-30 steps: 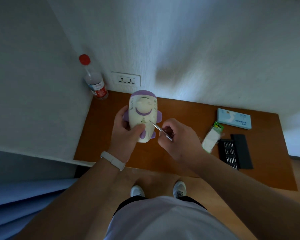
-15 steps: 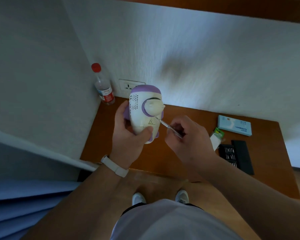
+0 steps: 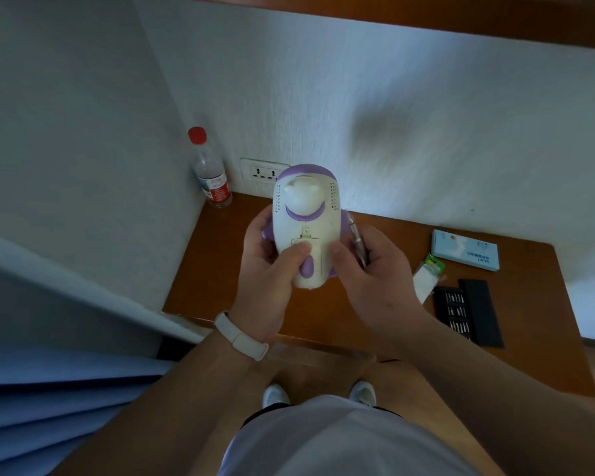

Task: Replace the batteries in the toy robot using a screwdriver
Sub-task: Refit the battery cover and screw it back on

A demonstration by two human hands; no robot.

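I hold a white and purple toy robot (image 3: 306, 214) upright above the wooden desk (image 3: 220, 269), its back with the battery cover facing me. My left hand (image 3: 268, 269) grips its left side, thumb pressed on the cover. My right hand (image 3: 364, 269) touches the robot's right side with its thumb while its fingers hold a thin metal screwdriver (image 3: 357, 240), whose tip points up beside the robot. A pack of batteries (image 3: 428, 274) in a clear bag lies on the desk to the right.
A plastic bottle with a red cap (image 3: 209, 173) stands in the desk's back left corner by a wall socket (image 3: 260, 173). A light blue box (image 3: 464, 249) and an open black screwdriver bit case (image 3: 466, 314) lie at the right. White walls enclose the desk.
The screwdriver tip has left the back of the robot and now points up beside it. My right hand has moved in to touch the robot, which has turned its back squarely towards me.
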